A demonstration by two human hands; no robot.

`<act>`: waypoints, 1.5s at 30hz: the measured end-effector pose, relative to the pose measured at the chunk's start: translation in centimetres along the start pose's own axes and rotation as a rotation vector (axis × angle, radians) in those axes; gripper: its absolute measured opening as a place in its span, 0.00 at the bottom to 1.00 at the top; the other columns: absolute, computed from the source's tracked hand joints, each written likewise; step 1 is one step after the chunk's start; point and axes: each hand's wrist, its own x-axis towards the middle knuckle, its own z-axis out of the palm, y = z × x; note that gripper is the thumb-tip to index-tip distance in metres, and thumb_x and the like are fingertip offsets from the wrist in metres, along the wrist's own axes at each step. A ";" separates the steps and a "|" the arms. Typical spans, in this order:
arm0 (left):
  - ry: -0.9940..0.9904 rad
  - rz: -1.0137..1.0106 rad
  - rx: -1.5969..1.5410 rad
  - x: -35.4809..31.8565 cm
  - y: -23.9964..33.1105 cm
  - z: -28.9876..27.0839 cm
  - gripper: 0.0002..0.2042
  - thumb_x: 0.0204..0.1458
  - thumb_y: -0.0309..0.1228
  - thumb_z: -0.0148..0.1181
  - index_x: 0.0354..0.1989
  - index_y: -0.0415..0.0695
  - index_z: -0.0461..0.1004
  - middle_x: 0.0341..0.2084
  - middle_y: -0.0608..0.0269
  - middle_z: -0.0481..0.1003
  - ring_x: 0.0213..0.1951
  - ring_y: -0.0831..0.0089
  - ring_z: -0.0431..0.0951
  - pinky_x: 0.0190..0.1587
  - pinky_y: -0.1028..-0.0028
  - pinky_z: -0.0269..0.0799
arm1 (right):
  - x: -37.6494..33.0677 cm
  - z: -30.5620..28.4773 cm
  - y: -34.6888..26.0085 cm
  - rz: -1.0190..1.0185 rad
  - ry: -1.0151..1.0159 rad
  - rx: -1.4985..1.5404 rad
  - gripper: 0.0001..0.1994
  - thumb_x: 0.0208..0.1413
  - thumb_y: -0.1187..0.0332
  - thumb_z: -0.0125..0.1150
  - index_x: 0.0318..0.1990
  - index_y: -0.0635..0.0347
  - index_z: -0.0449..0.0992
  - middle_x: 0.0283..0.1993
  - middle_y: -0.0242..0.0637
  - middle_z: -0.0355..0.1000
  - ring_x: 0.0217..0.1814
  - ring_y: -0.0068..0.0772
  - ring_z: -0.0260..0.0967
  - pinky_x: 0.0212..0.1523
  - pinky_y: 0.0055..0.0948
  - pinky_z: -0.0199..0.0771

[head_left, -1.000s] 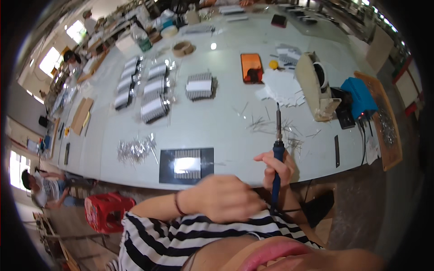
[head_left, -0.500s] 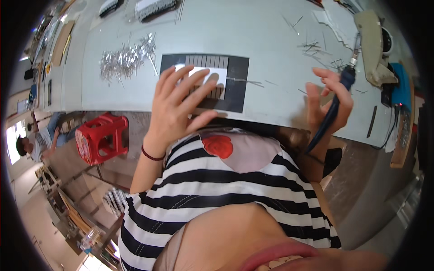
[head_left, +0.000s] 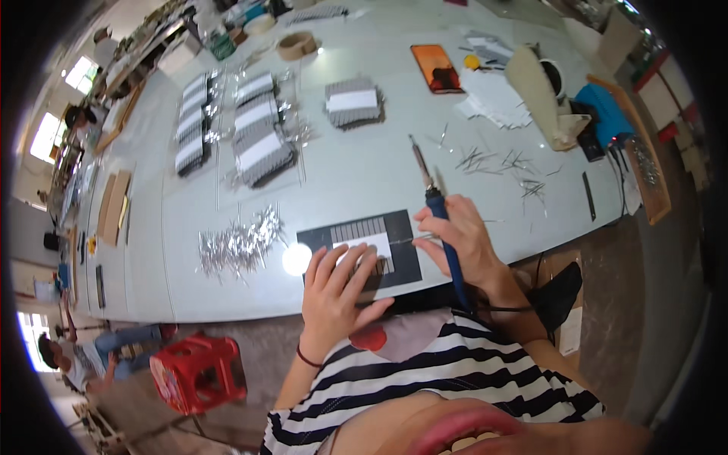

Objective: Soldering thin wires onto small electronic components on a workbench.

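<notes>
My left hand (head_left: 337, 292) lies flat, fingers spread, over a white strip (head_left: 379, 243) across a row of grey bars (head_left: 358, 227). These rest on a dark rectangular board (head_left: 406, 262) at the table's near edge. The soldering iron (head_left: 447, 227) is in my right hand (head_left: 474, 243), its blue handle between thumb and fingers and its metal tip pointing away from me, up off the board. The thumb and a fingertip of that hand are at thin wires (head_left: 413, 240) by the board's right side; whether they pinch them is unclear.
A pile of shiny silver leads (head_left: 243, 239) lies left of the board. Farther back are bundles of grey strips (head_left: 262, 144), a tape roll (head_left: 296, 45) and an orange-screened phone (head_left: 437, 70). Loose wires (head_left: 478, 159) and a blue box (head_left: 603, 110) are to the right. A red stool (head_left: 197, 371) stands below left.
My right hand has moved left with the soldering iron, its fingertips now at the wires beside the board. My left hand stays on the strip. The view has tilted toward the far table.
</notes>
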 end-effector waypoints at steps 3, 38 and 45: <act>0.059 0.015 -0.005 -0.3 0.5 -0.5 0.29 0.46 0.48 0.70 0.55 0.44 0.76 0.52 0.59 0.75 0.53 0.56 0.73 0.61 0.52 0.64 | -0.1 -0.2 -1.1 0.001 -0.035 -0.004 0.18 0.41 0.72 0.73 0.42 0.54 0.73 0.42 0.34 0.74 0.46 0.43 0.70 0.43 0.39 0.68; 0.002 -0.071 0.010 0.7 -0.5 2.0 0.21 0.51 0.45 0.66 0.48 0.44 0.79 0.51 0.62 0.76 0.52 0.57 0.73 0.60 0.53 0.63 | -1.1 2.2 -0.1 0.085 -0.054 -0.004 0.15 0.43 0.80 0.67 0.40 0.54 0.76 0.28 0.33 0.69 0.35 0.42 0.67 0.37 0.36 0.68; 0.003 -0.069 0.016 1.4 -0.9 2.0 0.20 0.50 0.46 0.66 0.45 0.45 0.80 0.49 0.63 0.78 0.50 0.58 0.75 0.61 0.53 0.63 | -0.6 2.3 0.6 0.058 -0.037 -0.048 0.17 0.40 0.80 0.67 0.41 0.54 0.77 0.31 0.33 0.72 0.34 0.41 0.68 0.37 0.37 0.69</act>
